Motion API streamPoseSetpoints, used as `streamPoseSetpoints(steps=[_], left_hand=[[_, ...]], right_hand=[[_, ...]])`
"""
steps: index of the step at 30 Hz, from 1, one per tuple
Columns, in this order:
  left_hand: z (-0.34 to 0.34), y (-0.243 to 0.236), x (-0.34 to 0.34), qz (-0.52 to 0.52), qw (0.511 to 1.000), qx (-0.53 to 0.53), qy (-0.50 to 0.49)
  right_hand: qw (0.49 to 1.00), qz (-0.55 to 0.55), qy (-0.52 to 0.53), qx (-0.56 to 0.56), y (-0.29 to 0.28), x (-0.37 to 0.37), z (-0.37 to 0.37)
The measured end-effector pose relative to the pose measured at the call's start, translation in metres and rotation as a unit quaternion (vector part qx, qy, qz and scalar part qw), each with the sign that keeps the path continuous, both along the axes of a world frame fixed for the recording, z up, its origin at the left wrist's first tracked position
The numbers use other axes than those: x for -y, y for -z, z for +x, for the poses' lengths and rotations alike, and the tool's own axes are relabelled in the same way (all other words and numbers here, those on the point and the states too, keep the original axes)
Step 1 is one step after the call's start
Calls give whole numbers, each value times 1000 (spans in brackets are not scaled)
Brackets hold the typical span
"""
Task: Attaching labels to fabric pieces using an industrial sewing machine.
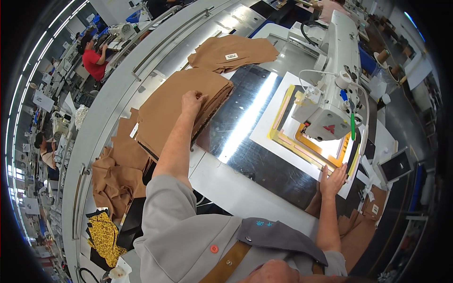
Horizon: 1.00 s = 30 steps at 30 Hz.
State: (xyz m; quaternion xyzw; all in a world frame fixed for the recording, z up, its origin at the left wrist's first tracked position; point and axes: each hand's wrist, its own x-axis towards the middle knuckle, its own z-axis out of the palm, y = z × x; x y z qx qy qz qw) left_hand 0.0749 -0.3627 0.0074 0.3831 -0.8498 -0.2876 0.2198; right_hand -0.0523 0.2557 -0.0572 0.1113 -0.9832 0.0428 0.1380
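My left hand has its fingers curled and pinched on the top piece of a thick stack of brown fabric panels. My right hand lies with fingers stretched out on the lower edge of a yellow-edged template frame, which sits on a white board. Over the frame stands the white head of a sewing machine, with a green-handled tool hanging at its side. A second, smaller pile of brown pieces is beyond the stack.
Loose brown fabric and yellow spotted fabric lie at the left. A steel plate covers the middle of the table. More brown pieces and a small screen are at the right. Co-workers sit left and at the back.
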Motion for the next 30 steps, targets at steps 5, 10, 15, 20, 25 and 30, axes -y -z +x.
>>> streamPoseSetpoints(steps=[5,10,15,20,25,30], left_hand=[[-33,1,14,-50,996,71,38],[-37,-3,16,-69,989,129,27],[-5,13,29,197,955,-136,-175],[26,-18,-82,441,826,-339,92],[71,-15,-231,418,851,-166,270],[92,12,-370,393,785,-53,476]], right_hand=[[1000,-3,-4,13,3,-4,0],[1000,-16,-4,-2,5,-6,0],[999,-29,-19,-8,3,-1,-3],[1000,-28,0,7,2,-5,-1],[996,-83,-2,-22,12,-14,-7],[970,-229,-62,-45,3,-23,17]])
